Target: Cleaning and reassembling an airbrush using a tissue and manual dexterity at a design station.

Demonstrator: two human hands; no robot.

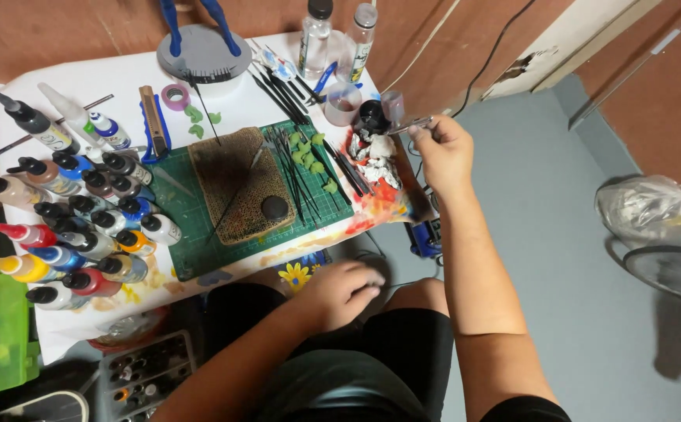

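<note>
My right hand [443, 152] is raised at the table's right edge and grips a slim silver airbrush [405, 125], its tip pointing left toward a small black jar [371, 116]. My left hand [340, 291] rests in my lap below the table's front edge, fingers curled over something dark that I cannot make out. A green cutting mat [200, 227] carries a brown stained cork block [239, 181] and several thin black sticks [294, 168] with green blobs. Crumpled paint-stained paper [376, 164] lies just left of my right hand.
Many paint dropper bottles [83, 227] crowd the table's left side. A grey round base with blue figure legs [204, 51] stands at the back, beside two clear bottles [317, 35] and a plastic cup [344, 103]. A fan [672, 270] and plastic bag [649, 205] sit on the floor, right.
</note>
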